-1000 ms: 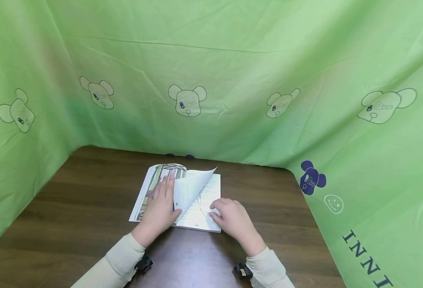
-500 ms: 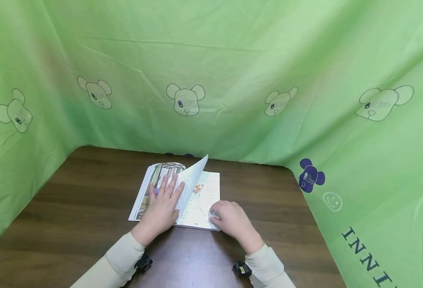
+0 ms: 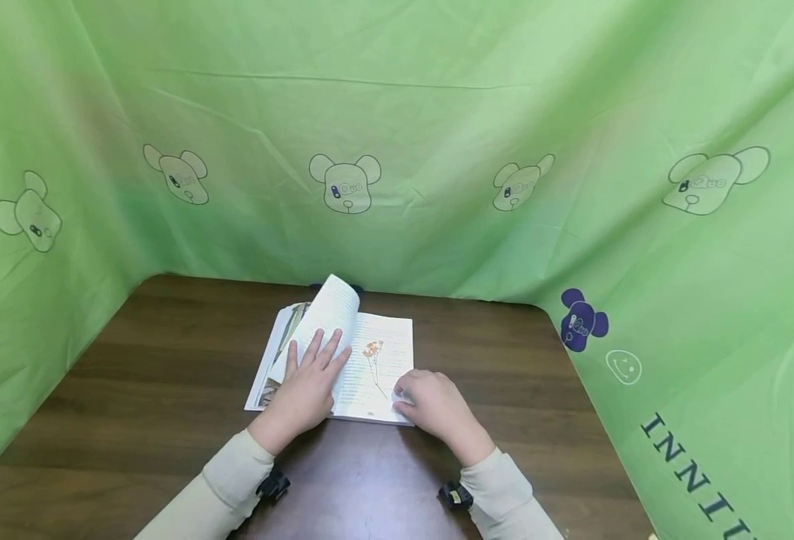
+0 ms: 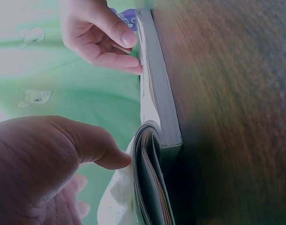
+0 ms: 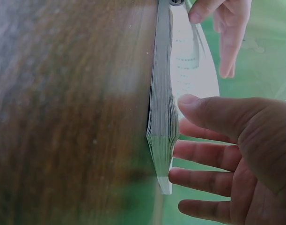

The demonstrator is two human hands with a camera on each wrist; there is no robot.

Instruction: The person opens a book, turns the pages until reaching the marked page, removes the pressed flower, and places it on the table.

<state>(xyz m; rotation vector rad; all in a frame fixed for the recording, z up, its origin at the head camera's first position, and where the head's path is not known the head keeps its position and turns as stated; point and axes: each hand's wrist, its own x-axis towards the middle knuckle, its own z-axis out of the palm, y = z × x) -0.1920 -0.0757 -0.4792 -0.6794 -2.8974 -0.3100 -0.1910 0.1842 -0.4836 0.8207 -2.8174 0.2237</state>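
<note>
An open book (image 3: pixel 389 328) lies on the table, its thick block of pages showing edge-on in the right wrist view. One leaf (image 3: pixel 338 300) stands curled over toward the left half. My left hand (image 3: pixel 305 394) spreads its fingers over that leaf, thumb (image 4: pixel 112 157) near the fold in the left wrist view. Printed text and an orange flower (image 3: pixel 373 349) on a thin stem show on the right page. At that page's lower right corner rests my right hand (image 3: pixel 437 405), fingers loosely bent. Its fingertips (image 5: pixel 178 174) touch the book's edge, with nothing pinched.
The book lies on a dark wooden table (image 3: pixel 505 360). A green curtain (image 3: pixel 437 97) with cartoon bear heads hangs behind and along both sides. A black wrist device (image 3: pixel 455 496) sits at the right sleeve, and another (image 3: pixel 273 486) at the left.
The leaf has swung from the right half, through upright, over to the left, uncovering the flower and text. My left hand has spread onto it; my right hand stays at the corner.
</note>
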